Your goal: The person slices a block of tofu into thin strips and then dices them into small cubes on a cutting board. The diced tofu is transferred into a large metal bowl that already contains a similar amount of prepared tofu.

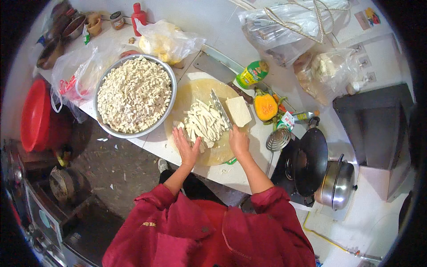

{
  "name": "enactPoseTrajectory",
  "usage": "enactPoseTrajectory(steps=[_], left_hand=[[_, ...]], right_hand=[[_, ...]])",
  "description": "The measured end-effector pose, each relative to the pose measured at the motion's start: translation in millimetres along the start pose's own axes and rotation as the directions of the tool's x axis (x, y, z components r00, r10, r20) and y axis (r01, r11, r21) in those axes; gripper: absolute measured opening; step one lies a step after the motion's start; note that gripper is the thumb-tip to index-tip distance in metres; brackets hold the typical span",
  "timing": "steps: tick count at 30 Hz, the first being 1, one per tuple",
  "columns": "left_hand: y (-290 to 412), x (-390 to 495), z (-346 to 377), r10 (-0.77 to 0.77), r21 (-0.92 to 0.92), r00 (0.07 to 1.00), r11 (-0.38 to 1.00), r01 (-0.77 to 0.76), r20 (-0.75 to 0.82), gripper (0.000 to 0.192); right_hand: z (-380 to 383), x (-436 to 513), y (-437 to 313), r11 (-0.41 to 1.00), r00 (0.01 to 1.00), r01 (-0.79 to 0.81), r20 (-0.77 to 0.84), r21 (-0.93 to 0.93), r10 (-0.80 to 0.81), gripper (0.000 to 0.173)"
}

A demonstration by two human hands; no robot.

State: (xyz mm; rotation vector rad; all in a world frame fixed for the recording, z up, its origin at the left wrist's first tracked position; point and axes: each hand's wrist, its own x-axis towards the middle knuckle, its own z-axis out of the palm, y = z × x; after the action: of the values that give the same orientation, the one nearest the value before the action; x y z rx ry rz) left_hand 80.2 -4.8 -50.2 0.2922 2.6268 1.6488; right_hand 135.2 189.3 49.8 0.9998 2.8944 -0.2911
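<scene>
My right hand [239, 142] grips a cleaver [221, 108], its blade standing on edge between a heap of pale strips [204, 125] and a pale block [239, 111] that looks like firm tofu. Its handle is hidden in my fist. At the heap's near left edge rests my left hand [186, 148], fingers apart and touching the strips. All of this lies on a round yellowish cutting board [218, 156]. Left of the board, a large metal basin [173, 85] is heaped with small pale diced pieces [133, 96].
A brown-handled knife [241, 92] lies behind the board. To the right are a green bottle [252, 74], a cut pumpkin [266, 107], a slotted skimmer [279, 139], a black wok [310, 160] and a steel pot [337, 185]. Plastic bags [171, 40] sit behind the basin.
</scene>
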Motion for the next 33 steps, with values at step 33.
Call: enactPoseTrajectory(steps=[33], left_hand=[[-1.2, 100.5, 6.3, 0.326, -0.183, 0.797, 0.945, -0.27, 0.508, 0.094]], right_hand=[[13.0, -83.4, -8.0, 0.986, 0.997, -0.078, -0.018, 0.15, 0.081, 0.015]])
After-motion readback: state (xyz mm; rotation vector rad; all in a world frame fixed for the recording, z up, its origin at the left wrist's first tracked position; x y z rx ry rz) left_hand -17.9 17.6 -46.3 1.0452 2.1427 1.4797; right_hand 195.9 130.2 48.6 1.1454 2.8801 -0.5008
